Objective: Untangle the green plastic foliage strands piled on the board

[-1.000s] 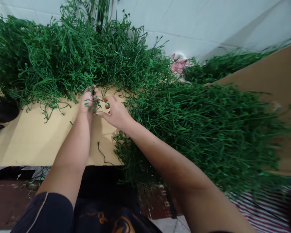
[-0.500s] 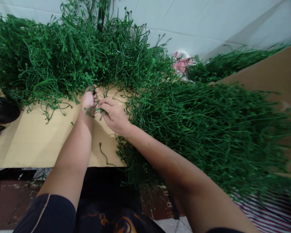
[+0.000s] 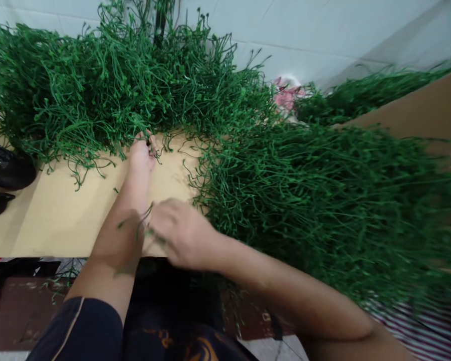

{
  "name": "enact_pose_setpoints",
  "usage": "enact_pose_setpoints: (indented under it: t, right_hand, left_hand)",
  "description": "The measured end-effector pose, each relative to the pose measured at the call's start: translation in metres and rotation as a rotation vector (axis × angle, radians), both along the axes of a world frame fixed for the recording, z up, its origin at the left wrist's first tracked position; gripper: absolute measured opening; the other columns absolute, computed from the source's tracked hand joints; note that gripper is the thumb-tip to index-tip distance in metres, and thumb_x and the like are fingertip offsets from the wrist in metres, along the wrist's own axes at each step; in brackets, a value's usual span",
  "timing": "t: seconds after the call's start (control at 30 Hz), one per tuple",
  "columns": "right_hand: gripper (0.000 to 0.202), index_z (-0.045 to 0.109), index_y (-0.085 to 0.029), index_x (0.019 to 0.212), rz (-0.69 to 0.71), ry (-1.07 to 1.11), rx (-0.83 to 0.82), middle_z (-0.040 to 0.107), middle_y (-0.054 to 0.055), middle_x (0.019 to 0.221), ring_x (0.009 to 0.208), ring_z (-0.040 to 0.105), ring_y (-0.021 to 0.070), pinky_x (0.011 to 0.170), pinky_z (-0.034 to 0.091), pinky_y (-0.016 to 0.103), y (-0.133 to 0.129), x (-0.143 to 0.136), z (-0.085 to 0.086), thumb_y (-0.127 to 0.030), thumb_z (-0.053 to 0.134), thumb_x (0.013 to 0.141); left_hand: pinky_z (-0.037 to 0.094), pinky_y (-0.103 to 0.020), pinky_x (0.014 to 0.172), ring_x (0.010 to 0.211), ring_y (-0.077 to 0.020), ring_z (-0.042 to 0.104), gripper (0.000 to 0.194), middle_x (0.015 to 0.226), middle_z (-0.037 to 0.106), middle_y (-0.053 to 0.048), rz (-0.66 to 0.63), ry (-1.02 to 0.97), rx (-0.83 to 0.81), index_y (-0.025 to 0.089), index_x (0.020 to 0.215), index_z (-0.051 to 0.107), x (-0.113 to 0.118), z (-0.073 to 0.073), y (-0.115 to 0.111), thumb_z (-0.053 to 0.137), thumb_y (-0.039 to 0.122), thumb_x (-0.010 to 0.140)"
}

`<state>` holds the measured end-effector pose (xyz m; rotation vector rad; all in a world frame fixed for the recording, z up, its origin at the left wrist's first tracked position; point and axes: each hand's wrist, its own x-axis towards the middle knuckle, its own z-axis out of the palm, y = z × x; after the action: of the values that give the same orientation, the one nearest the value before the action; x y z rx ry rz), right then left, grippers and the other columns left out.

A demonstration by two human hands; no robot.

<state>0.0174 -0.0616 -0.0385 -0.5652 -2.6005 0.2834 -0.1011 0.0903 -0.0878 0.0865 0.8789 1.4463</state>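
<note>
Pulled back toward the body, right hand (image 3: 180,233) pinches a green sprig (image 3: 143,223); left hand (image 3: 143,153) fingers grip pile strands (image 3: 97,95)

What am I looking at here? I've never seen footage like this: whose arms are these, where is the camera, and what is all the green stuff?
The camera sits on a person's head and looks forward and down, so the two bare arms are that person's own; there is no machine.

The left hand reaches to the edge of the far pile of green stems and seems to pinch a few strands, though its grip is not clear. The right hand, blurred, is nearer the body and holds a small sprig of green stems.

These thin, wiry stems lie on a pale wooden tabletop, with a second pile to the right. A black object sits at the left edge, something pink and white lies by the tiled wall, and a brown cardboard sheet is at the right.
</note>
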Motion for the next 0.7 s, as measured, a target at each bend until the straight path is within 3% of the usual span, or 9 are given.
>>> enact_pose_setpoints:
  t: [0.1,0.2,0.37,0.5,0.6,0.7]
  right_hand:
    - [0.025,0.061,-0.011,0.088,-0.484,-0.069,-0.287,0.06,0.007,0.074,0.061,0.046,0.0132,0.06,0.035,0.027,0.025,0.01,0.003,-0.025,0.039,0.087]
    - [0.035,0.057,-0.01,0.111,-0.713,-0.067,-0.42,0.062,0.007,0.081,0.064,0.049,0.0134,0.066,0.038,0.028,0.059,0.015,-0.003,-0.031,0.052,0.082]
    - [0.061,0.051,-0.009,0.127,-0.693,-0.075,-0.441,0.065,0.012,0.1,0.085,0.058,0.0207,0.074,0.044,0.032,0.093,0.002,-0.027,-0.032,0.065,0.072]
    - [0.041,0.058,-0.015,0.122,-0.561,-0.076,-0.212,0.06,0.014,0.112,0.095,0.058,0.023,0.082,0.044,0.035,0.099,-0.013,-0.035,-0.023,0.056,0.081]
    - [0.028,0.066,-0.012,0.103,-0.496,-0.134,-0.167,0.059,0.015,0.112,0.098,0.057,0.0225,0.083,0.044,0.034,0.097,-0.02,-0.032,-0.017,0.045,0.086]
    - [0.029,0.065,-0.009,0.099,-0.425,-0.197,-0.175,0.059,0.016,0.111,0.101,0.055,0.0222,0.088,0.042,0.034,0.095,-0.023,-0.03,-0.018,0.039,0.089]
  left_hand:
    - [0.017,-0.015,0.032,0.03,-0.002,0.028,0.023,0.041,0.039,0.007,-0.05,-0.031,0.047,0.018,0.072,0.05,-0.003,-0.001,-0.003,0.037,0.007,0.087]
    - [0.021,-0.014,0.032,0.029,-0.0024,0.029,0.025,0.04,0.041,0.007,-0.093,-0.043,0.051,0.017,0.071,0.05,-0.002,-0.002,-0.003,0.034,0.005,0.086]
    - [0.022,-0.013,0.032,0.028,-0.0021,0.028,0.024,0.04,0.043,0.007,-0.083,0.01,0.086,0.017,0.072,0.05,0.001,-0.003,0.001,0.034,0.001,0.08]
    - [0.027,-0.014,0.036,0.033,-0.0028,0.035,0.026,0.044,0.044,0.007,-0.1,0.109,0.122,0.016,0.082,0.055,0.0,-0.004,0.002,0.038,-0.002,0.076]
    - [0.029,-0.014,0.039,0.036,-0.0025,0.036,0.026,0.048,0.047,0.007,-0.135,0.174,0.106,0.015,0.085,0.057,-0.001,-0.003,0.002,0.039,-0.002,0.077]
    - [0.026,-0.013,0.038,0.035,-0.001,0.032,0.024,0.051,0.048,0.006,-0.142,0.189,0.093,0.014,0.08,0.055,-0.002,0.0,0.0,0.037,-0.001,0.079]
